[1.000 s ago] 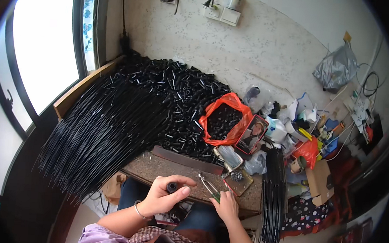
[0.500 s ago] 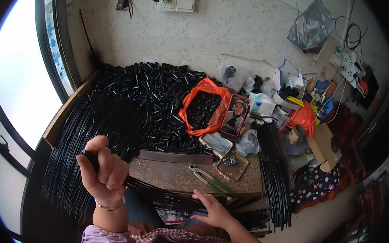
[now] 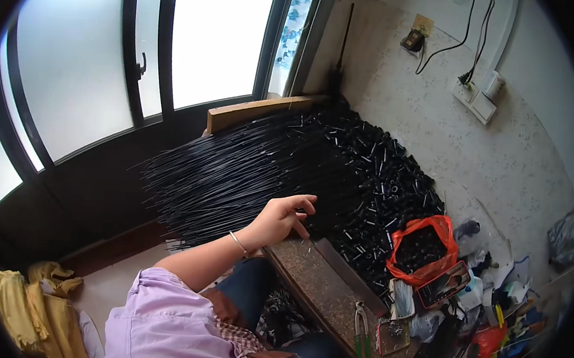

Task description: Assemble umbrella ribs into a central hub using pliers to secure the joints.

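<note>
black rods (image 3: 225,165) lie beside left grip (image 3: 285,217)

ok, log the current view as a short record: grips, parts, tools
left grip: fingers parted, nothing visible between them; near black rods, contact unclear
right grip: out of view
parts: rods in a wide spread, left of a heap of black tubular pieces
orange bag: open, dark pieces inside
pliers: green handles, lying on bench
</note>
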Demonstrator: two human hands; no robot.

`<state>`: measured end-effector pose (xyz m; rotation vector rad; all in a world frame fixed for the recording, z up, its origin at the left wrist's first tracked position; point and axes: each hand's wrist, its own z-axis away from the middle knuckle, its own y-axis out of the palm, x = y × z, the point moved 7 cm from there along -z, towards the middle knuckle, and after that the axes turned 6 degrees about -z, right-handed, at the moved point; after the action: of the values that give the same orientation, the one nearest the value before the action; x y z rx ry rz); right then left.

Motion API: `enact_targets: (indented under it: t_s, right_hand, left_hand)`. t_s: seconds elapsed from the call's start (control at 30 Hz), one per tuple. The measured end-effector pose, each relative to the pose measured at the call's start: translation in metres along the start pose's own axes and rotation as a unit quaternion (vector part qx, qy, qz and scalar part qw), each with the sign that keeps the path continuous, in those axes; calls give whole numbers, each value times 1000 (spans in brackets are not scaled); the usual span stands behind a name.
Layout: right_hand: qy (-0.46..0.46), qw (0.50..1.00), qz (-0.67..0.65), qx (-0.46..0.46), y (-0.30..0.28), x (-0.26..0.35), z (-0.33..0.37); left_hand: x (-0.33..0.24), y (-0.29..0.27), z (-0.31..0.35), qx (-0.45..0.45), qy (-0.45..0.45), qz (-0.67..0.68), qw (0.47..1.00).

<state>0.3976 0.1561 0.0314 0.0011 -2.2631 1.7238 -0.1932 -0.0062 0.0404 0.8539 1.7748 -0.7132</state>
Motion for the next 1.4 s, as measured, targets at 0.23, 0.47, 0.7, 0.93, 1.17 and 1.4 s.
enact_targets:
  t_s: [0.23, 0.47, 0.7, 0.93, 1.17, 1.4]
  right_hand:
    - [16, 997, 48, 66, 66, -16, -1]
    - [-24, 999, 31, 37, 49, 15, 5]
    - [-275, 957, -92, -22, 68, 109, 38]
    - [-477, 838, -243, 107, 117, 214, 111]
    - [-492, 820, -270, 112, 125, 213, 114]
    - [-471, 828, -286, 99, 134, 195, 103]
  left_hand:
    - [79, -135, -45, -190, 73, -543, 814]
    - [135, -163, -78, -128, -92, -725, 670]
    - [100, -168, -87, -155, -58, -697, 698]
    - [117, -171, -76, -118, -112, -653, 739]
    - [42, -180, -87, -169, -100, -699, 687]
    - [1, -165, -90, -130, -76, -738, 658]
